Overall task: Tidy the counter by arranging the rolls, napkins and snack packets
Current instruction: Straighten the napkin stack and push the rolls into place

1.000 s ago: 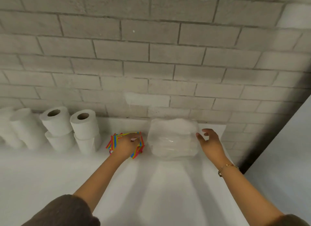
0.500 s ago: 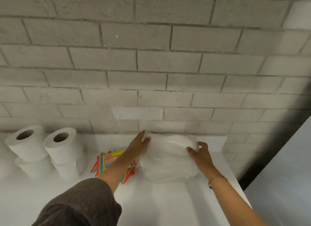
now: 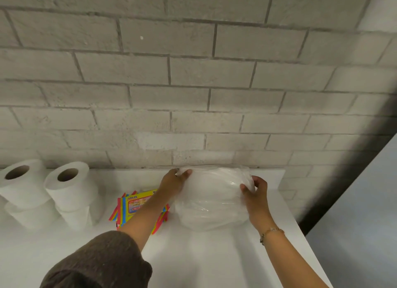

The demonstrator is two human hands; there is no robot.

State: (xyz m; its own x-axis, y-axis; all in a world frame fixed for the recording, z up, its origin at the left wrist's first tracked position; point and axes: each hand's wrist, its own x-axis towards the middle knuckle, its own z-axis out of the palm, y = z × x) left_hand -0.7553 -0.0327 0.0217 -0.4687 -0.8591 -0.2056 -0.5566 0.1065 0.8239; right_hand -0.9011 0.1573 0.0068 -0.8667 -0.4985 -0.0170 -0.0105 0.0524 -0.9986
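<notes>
Clear napkin bag (image 3: 211, 199) holds white napkins, gripped by left hand (image 3: 173, 182) at nine o'clock, right hand (image 3: 255, 193) at three; four toilet rolls (image 3: 71, 184), one colourful packet (image 3: 135, 208)

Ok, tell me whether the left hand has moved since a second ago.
Yes. The left hand left the colourful packet and went right and back toward the brick wall, onto the wrapped napkin pack.

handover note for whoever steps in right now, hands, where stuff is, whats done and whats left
Left hand and right hand: both gripping the plastic-wrapped napkin pack, on the counter by the brick wall.
Colourful packet: flat, just left of the pack, under the left forearm.
Toilet rolls: stacked in twos at far left.
Done: rolls look stacked.
Left: settle the napkin pack, straighten the packet.
</notes>
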